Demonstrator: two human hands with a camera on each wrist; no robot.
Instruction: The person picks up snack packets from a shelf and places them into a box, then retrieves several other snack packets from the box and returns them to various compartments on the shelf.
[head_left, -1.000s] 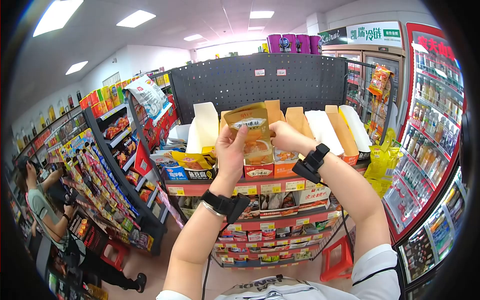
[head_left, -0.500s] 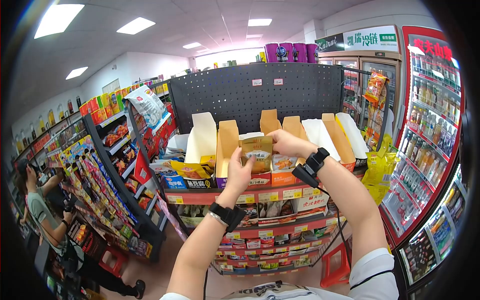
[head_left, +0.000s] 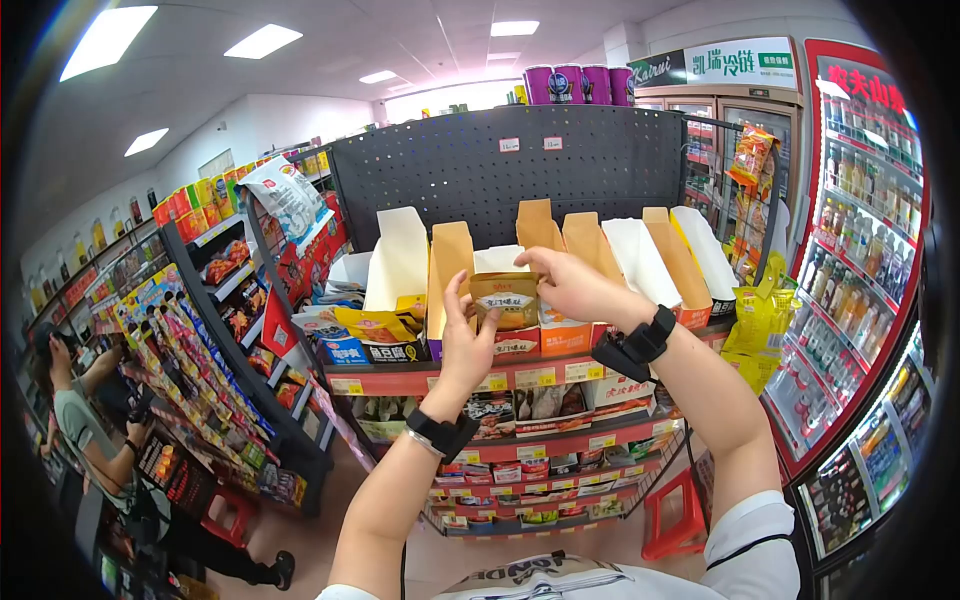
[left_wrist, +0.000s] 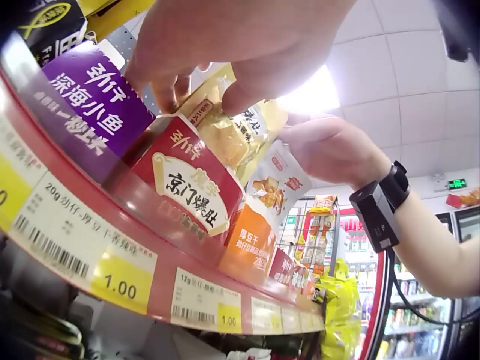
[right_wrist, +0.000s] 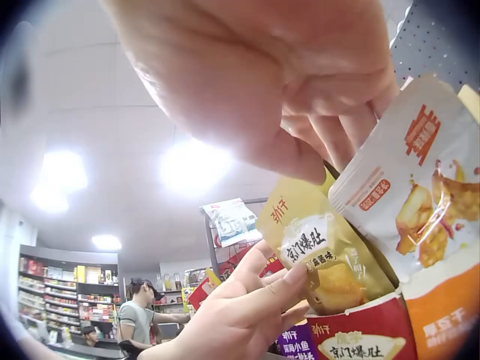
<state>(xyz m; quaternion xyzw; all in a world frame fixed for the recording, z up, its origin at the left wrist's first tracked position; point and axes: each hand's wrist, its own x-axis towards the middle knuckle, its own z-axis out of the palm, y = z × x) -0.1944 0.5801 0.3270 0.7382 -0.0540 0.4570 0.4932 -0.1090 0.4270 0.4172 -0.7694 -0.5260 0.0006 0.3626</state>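
A gold snack pouch (head_left: 505, 300) stands with its lower part behind the red front of a small display box (left_wrist: 191, 176). My left hand (head_left: 468, 345) is at the pouch's left side, thumb on its printed front and fingers spread beside the left edge. At the pouch's top right corner, my right hand (head_left: 575, 288) pinches it between thumb and finger. The right wrist view shows that corner under the right thumb, with the left hand (right_wrist: 232, 315) below. A white and orange pouch (right_wrist: 420, 187) stands just right of the gold one.
Open boxes line the shelf, including a purple box (left_wrist: 97, 109) on the left and a white-lidded box (head_left: 400, 265). A pegboard (head_left: 430, 170) rises behind. Yellow bags (head_left: 760, 325) hang at the right, near a red drinks fridge (head_left: 850, 240). Another person (head_left: 100, 430) stands at left.
The gold pouch has come down from above the boxes into the red-fronted box. My left fingers have spread from its edge, and the right hand has shifted over its top corner.
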